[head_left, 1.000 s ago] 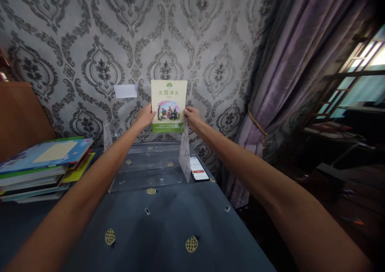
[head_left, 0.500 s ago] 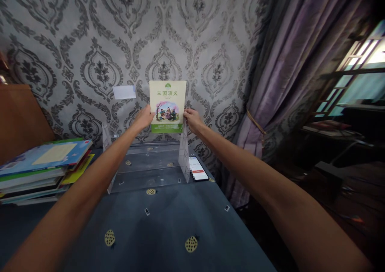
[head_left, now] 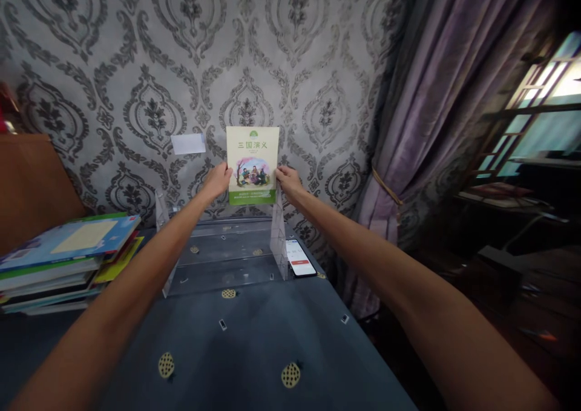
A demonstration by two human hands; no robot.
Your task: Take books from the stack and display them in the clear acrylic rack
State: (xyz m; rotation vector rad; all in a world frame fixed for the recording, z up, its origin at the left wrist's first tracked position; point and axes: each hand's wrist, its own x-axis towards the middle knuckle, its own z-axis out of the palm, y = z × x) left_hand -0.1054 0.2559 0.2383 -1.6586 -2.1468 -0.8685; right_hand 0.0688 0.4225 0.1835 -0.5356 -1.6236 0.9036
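Observation:
A cream and green book (head_left: 253, 166) with a picture on its cover is held upright in front of the wall. My left hand (head_left: 218, 179) grips its left edge, and my right hand (head_left: 288, 181) pinches its right edge. Below and around the book stands a clear plastic rack (head_left: 278, 241) on the dark blue tablecloth (head_left: 254, 344). The rack's right side panel reaches up near the book's lower right corner; whether they touch I cannot tell.
A phone (head_left: 300, 258) with a lit screen lies right of the rack. At the left is a stack of books (head_left: 68, 253) beside a brown wooden board (head_left: 36, 187). A purple curtain (head_left: 385, 175) hangs past the table's right edge. White paper (head_left: 188, 144) is on the wall.
The view has shifted slightly, so most things sit a little lower in the picture. Both hands keep their hold on the book, which looks nearly still.

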